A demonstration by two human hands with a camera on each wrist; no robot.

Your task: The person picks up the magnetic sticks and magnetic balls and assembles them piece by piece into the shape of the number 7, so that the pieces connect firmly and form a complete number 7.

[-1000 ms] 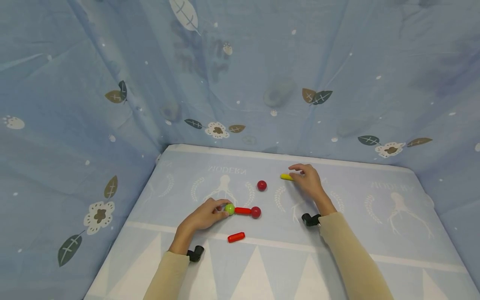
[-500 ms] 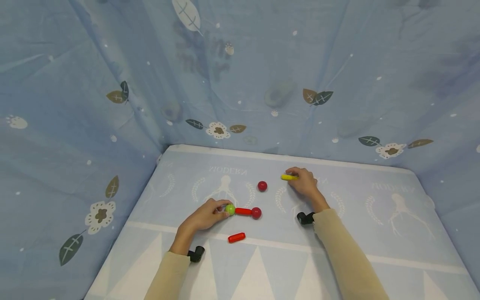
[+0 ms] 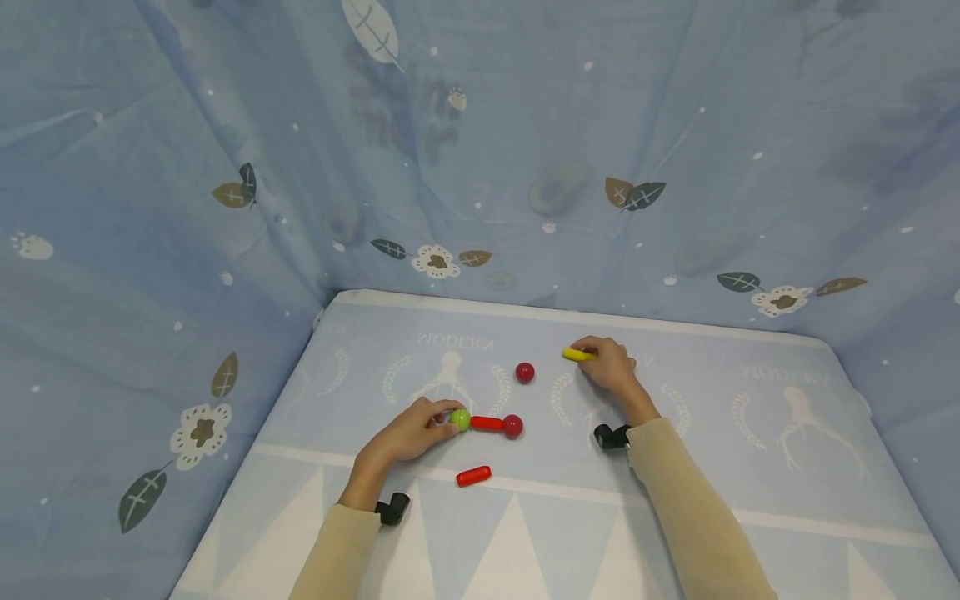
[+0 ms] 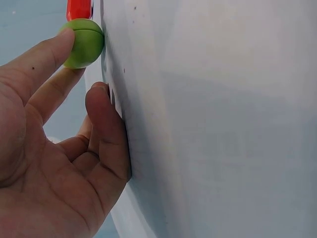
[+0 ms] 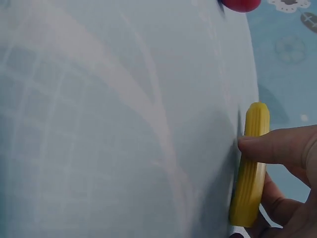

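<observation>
My left hand (image 3: 411, 429) pinches a green ball (image 4: 85, 43) between thumb and fingers. That ball lines up with a short red rod (image 3: 487, 423), which has a red ball (image 3: 513, 426) at its other end, dumbbell fashion. Farther right and back, my right hand (image 3: 609, 364) holds a ridged yellow rod (image 5: 251, 168) near the table, thumb across its side in the right wrist view. The yellow rod's left end sticks out past the fingers in the head view.
A loose red ball (image 3: 525, 372) sits between the hands, toward the back. Another red rod (image 3: 473, 476) lies in front of the dumbbell shape. The patterned tabletop (image 3: 750, 467) ends at a blue curtain (image 3: 480, 167) behind and at the sides.
My right hand has shifted slightly left and its fingers have closed round the yellow rod. The left hand and the green ball have stayed in place.
</observation>
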